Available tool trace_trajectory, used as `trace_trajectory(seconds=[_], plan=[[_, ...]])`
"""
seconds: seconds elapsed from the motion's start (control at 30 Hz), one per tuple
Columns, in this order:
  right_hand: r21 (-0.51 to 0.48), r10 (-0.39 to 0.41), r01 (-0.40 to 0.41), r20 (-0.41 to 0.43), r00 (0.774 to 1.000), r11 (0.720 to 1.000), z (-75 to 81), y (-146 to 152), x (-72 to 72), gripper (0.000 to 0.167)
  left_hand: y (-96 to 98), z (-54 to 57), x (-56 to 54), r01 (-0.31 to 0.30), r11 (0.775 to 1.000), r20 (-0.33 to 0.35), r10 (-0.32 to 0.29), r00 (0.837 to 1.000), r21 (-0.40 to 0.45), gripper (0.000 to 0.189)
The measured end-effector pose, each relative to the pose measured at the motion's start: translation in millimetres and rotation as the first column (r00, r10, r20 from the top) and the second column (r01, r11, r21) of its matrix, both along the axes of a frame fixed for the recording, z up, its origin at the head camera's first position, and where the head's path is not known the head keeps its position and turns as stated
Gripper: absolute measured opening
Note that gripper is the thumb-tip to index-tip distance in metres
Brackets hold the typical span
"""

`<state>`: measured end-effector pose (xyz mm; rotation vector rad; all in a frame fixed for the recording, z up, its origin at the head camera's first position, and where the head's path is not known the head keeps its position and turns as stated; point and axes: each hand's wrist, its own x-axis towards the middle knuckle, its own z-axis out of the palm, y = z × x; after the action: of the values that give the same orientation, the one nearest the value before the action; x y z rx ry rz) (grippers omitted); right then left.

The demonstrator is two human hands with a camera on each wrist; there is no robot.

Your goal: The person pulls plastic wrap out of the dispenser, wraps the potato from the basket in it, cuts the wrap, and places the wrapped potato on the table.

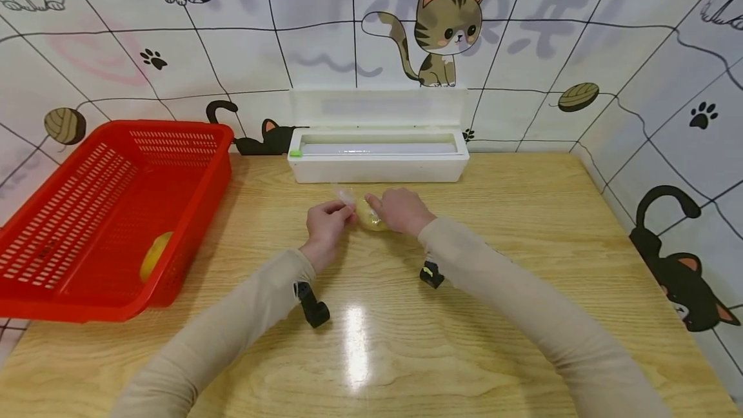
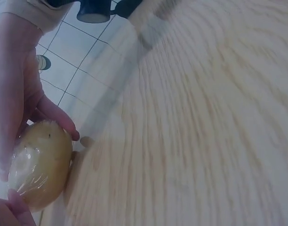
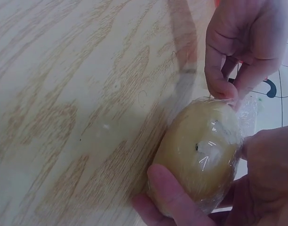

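Observation:
A potato wrapped in clear cling film is between my two hands over the table. My right hand holds it, with thumb and fingers round its body in the right wrist view. At the potato's other end, my left hand pinches gathered cling film between thumb and fingertips. The film lies tight and shiny on the potato, with a loose tuft standing up past the left fingertips. Just behind the hands is a white cling film box, its lid raised and a roll inside.
To the left stands a red plastic basket with a yellow, rounded item inside, partly hidden by the basket's wall. A green tab sits at the box's left end. Cat-patterned sheeting borders the wooden table behind and at right.

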<state>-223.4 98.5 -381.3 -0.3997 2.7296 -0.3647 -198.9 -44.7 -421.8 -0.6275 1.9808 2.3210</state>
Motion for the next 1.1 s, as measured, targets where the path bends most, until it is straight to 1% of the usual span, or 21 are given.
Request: trace_trajectory(seconds=[0.13,0.23,0.3,0.37,0.43,0.47,0.5,0.57,0.67,0.7,0.73,0.77,0.8,0.9,1.03,1.07,1.1], plan=[[-0.01,0.002,-0.002,0.0,1.0,1.0,-0.5,0.5,-0.5,0.062,0.5,-3.8,-0.9,-0.024,0.999,-0.029,0.025,0.999,0.04,0.005],[-0.028,-0.006,0.006,0.012,1.0,1.0,-0.2,2.0,-1.4,0.061,1.3,-8.0,-2.3,-0.035,0.996,-0.07,0.042,0.997,0.088,0.004],[-0.039,-0.01,0.011,0.025,1.0,0.999,-0.3,3.0,-2.9,0.06,1.6,-12.0,-3.1,-0.04,0.995,-0.108,0.05,0.993,0.09,0.004],[-0.056,-0.02,0.023,0.052,0.998,0.998,-0.7,4.6,-5.3,0.06,2.2,-14.9,-3.0,-0.049,0.999,-0.164,0.052,0.985,0.023,0.006],[-0.09,-0.024,0.032,0.087,0.996,0.995,-1.5,7.7,-9.0,0.06,2.5,-16.6,-2.5,-0.047,0.995,-0.247,0.023,0.969,-0.093,0.006],[-0.119,-0.025,0.039,0.116,0.993,0.992,-1.0,9.9,-10.7,0.06,2.6,-17.0,-1.8,-0.05,0.985,-0.302,-0.003,0.953,-0.166,0.007],[-0.149,-0.025,0.047,0.148,0.989,0.988,-0.3,12.6,-12.6,0.06,3.6,-11.2,1.9,-0.051,0.971,-0.348,-0.035,0.937,-0.234,0.007],[-0.208,-0.018,0.063,0.212,0.977,0.976,0.1,18.0,-16.8,0.061,4.4,-9.7,3.2,-0.042,0.939,-0.437,-0.119,0.892,-0.343,0.006],[-0.298,0.019,0.078,0.309,0.951,0.951,2.4,24.8,-20.6,0.062,4.2,-8.0,5.5,-0.014,0.888,-0.514,-0.254,0.819,-0.46,0.009],[-0.312,0.032,0.078,0.332,0.943,0.947,2.4,26.6,-21.9,0.062,4.0,-7.2,5.8,0.002,0.87,-0.521,-0.298,0.8,-0.494,0.01],[-0.324,0.044,0.076,0.35,0.936,0.943,3.0,28.2,-22.7,0.061,2.9,-12.1,3.1,0.008,0.847,-0.532,-0.341,0.775,-0.532,0.012],[-0.334,0.055,0.075,0.364,0.93,0.94,4.4,29.5,-23.2,0.061,2.4,-11.5,3.2,0.019,0.824,-0.534,-0.384,0.753,-0.566,0.014],[-0.336,0.063,0.073,0.376,0.924,0.939,5.9,31.1,-23.5,0.061,1.8,-11.2,3.0,0.025,0.797,-0.536,-0.429,0.727,-0.604,0.015],[-0.325,0.07,0.069,0.399,0.914,0.943,9.1,34.7,-24.6,0.062,0.1,-8.6,2.4,0.02,0.707,-0.532,-0.549,0.645,-0.707,0.018],[-0.345,0.09,0.06,0.404,0.91,0.937,10.3,36.7,-25.5,0.059,-2.8,-4.5,2.1,-0.022,0.589,-0.503,-0.67,0.546,-0.808,0.02],[-0.352,0.096,0.057,0.403,0.91,0.934,9.8,37.1,-25.6,0.057,-3.5,-3.5,2.1,-0.024,0.562,-0.491,-0.701,0.517,-0.827,0.019],[-0.358,0.103,0.052,0.4,0.911,0.932,9.6,37.6,-25.5,0.056,-4.2,-2.7,1.8,-0.022,0.536,-0.476,-0.729,0.493,-0.844,0.018]])
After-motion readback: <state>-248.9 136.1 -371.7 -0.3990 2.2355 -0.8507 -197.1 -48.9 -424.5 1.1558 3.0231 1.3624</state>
